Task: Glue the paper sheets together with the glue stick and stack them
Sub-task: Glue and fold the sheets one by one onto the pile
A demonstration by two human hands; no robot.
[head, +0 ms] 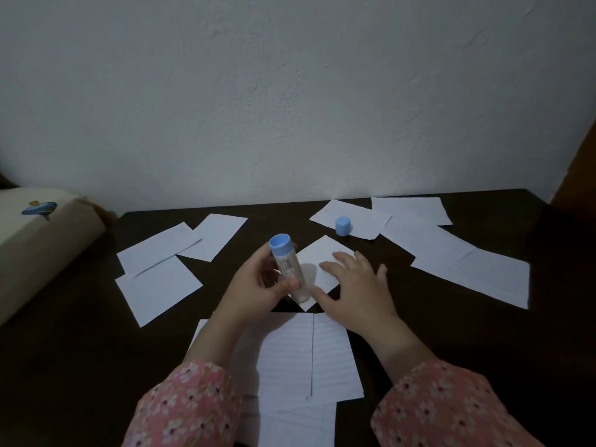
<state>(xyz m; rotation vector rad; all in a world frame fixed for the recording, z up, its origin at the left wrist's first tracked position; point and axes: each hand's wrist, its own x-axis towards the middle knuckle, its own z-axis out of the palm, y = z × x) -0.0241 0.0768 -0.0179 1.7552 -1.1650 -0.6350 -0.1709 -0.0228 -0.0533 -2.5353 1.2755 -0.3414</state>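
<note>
Glue stick (288, 267): white tube, barcode label, blue twist base pointing up, tip down on the small white sheet (322, 262) at the middle of the table (483, 333). Left hand (258, 287) wraps the tube, thumb across its lower part, fingers curled behind. Right hand (356, 287) lies flat on the same sheet, fingers spread, thumb near the tube's lower end. Blue cap (342, 226) is off, standing on a sheet near the back edge, right of centre. Three blank sheets (161, 269) overlap toward the left side; several lined sheets (451, 250) overlap toward the back right corner. Lined sheets (303, 359) at the near edge between the forearms, one with a dark vertical line. Pink floral sleeves (451, 411) on both arms. Table dark brown, pushed against a textured white wall (290, 91). Cream box or cushion (35, 246) with a blue print off the left edge. Lighting dim.
</note>
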